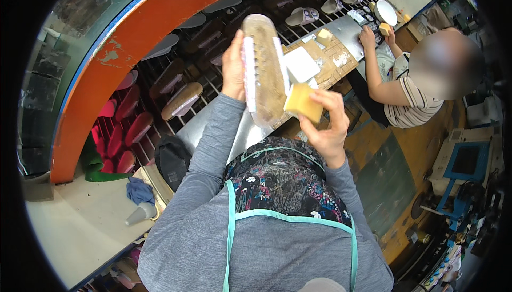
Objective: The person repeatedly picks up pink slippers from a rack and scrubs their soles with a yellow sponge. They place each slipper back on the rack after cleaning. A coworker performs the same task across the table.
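Note:
My left hand (233, 70) is closed on the edge of a slide sandal (266, 73), held up on end with its brown underside facing me. Pale white and lilac strap edges run along both of its long sides, and a row of small notches shows near the left one. Between the thumb and fingers of my right hand (329, 126) is a yellow sponge (304, 103). It sits close to the sandal's lower right side; whether they touch I cannot tell. Just beyond lies a white square dish (302, 64) on the bench.
Behind the sandal a metal rack (213, 86) carries several brown, grey and red sandals. An orange curved frame (96, 62) arches at the left. On the bench (341, 60) lies another sponge (324, 37). A co-worker (410, 94) at the right holds a sponge near a white bowl (385, 12).

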`<state>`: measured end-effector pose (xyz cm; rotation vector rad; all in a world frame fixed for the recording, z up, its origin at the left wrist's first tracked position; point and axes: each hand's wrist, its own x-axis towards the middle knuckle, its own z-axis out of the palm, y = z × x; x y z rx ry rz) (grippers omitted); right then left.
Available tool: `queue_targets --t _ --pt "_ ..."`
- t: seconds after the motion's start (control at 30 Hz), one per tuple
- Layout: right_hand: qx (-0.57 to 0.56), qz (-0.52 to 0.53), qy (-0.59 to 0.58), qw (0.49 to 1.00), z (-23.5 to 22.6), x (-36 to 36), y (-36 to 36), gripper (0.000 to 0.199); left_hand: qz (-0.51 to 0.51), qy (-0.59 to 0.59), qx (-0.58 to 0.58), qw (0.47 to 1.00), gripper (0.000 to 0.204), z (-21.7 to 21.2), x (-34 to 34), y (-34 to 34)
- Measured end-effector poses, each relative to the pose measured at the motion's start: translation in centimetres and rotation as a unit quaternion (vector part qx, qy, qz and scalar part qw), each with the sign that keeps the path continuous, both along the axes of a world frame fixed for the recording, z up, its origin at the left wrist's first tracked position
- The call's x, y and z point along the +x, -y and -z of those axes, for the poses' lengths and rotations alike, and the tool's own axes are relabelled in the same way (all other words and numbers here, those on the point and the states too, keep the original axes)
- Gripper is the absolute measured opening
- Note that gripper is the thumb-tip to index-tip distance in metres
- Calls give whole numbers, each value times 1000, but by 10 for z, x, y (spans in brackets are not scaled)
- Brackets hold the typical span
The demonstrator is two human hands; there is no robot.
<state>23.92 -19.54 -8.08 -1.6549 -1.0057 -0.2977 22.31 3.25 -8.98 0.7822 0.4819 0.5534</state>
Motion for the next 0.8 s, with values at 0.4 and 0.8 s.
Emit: queue_targets --t 0.4,0.8 --pt "-68 -51 6 996 18 -15 4 35 -95 28 -28 995 45 15 -14 -15" --pt "-23 32 -44 998 32 -29 -10 41 -58 69 -26 996 49 16 -22 5"
